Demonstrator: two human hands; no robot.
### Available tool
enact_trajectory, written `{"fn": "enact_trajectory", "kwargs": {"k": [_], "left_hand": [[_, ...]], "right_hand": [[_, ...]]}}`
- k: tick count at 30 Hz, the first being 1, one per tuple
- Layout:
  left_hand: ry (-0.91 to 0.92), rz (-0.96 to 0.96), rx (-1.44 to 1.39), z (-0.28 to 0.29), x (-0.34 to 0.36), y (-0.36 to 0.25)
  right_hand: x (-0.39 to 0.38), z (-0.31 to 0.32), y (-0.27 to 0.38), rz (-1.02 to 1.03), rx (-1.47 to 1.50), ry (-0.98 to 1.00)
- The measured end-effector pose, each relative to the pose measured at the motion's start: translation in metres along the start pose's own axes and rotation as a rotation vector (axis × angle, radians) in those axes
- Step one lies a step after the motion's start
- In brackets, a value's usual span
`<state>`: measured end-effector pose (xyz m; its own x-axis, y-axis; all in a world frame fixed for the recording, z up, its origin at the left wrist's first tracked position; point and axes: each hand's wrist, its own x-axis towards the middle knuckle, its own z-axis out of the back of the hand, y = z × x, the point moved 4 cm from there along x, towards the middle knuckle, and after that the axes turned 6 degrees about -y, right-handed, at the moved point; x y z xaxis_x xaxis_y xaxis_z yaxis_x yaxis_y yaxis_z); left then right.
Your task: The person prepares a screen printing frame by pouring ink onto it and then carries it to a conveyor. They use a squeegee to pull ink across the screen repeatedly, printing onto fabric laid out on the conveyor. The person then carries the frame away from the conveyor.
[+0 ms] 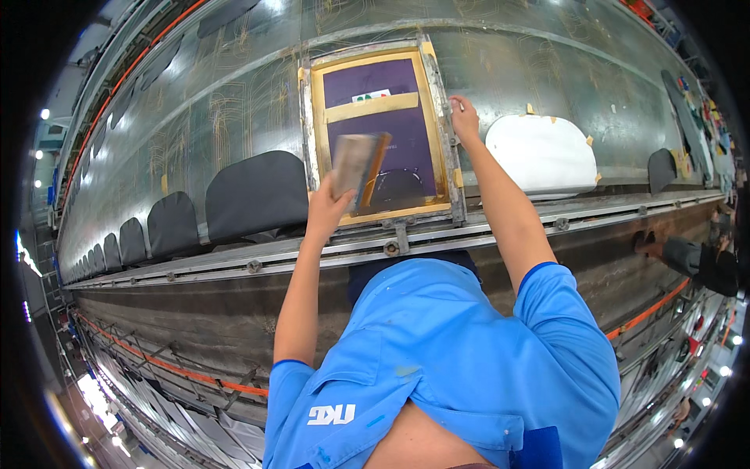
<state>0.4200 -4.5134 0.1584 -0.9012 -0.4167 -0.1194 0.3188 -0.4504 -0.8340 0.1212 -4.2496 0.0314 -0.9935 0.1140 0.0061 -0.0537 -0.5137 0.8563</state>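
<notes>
A screen-printing frame (pixel 446 144) lies on the long table in front of me, its mesh purple with yellow tape along the inner edges and one strip across. In my left hand (pixel 324 213) is a squeegee (pixel 355 166) with a wide pale handle, tilted over the lower left part of the mesh; it is slightly blurred. My right hand (pixel 464 119) has its fingers curled at the right side rail of the frame. To the right of that arm a white rounded panel (pixel 539 155) lies flat, with bits of tape at its edge.
Dark rounded pieces (pixel 258 191) lie in a row along the near table edge to the left. Another dark piece (pixel 662 170) sits at far right. A metal rail (pixel 312 259) with bolts runs along the near edge. Another person (pixel 691 258) is at the far right.
</notes>
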Motion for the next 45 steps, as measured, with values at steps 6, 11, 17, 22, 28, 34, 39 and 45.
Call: {"fn": "enact_trajectory", "kwargs": {"k": [6, 11, 17, 22, 28, 34, 39, 45], "left_hand": [[0.112, -0.514, 0.566, -0.068, 0.031, -0.017], [0.096, -0.579, 0.635, -0.097, 0.022, -0.02], [0.359, -0.581, 0.644, -0.046, 0.003, 0.005], [0.289, -0.072, 0.558, 0.0, 0.011, 0.006], [0.066, -0.366, 0.375, -0.015, -0.019, 0.01], [0.116, -0.482, 0.523, -0.047, -0.064, 0.034], [0.086, -0.493, 0.551, -0.058, -0.026, 0.035], [0.232, -0.183, 0.471, -0.031, 0.099, 0.015]], "right_hand": [[0.027, -0.005, -0.003, -0.284, 0.186, 0.407], [0.013, -0.009, -0.001, -0.205, 0.089, 0.214], [-0.002, -0.012, 0.01, 0.016, 0.034, -0.045], [-0.006, 0.003, 0.025, -0.039, -0.011, 0.027], [0.001, -0.013, 0.013, 0.077, -0.028, -0.034], [-0.005, -0.01, 0.013, -0.002, -0.028, 0.053], [0.003, -0.002, 0.002, 0.066, -0.083, 0.096], [-0.031, 0.015, 0.107, 0.602, -0.43, 0.378]]}}
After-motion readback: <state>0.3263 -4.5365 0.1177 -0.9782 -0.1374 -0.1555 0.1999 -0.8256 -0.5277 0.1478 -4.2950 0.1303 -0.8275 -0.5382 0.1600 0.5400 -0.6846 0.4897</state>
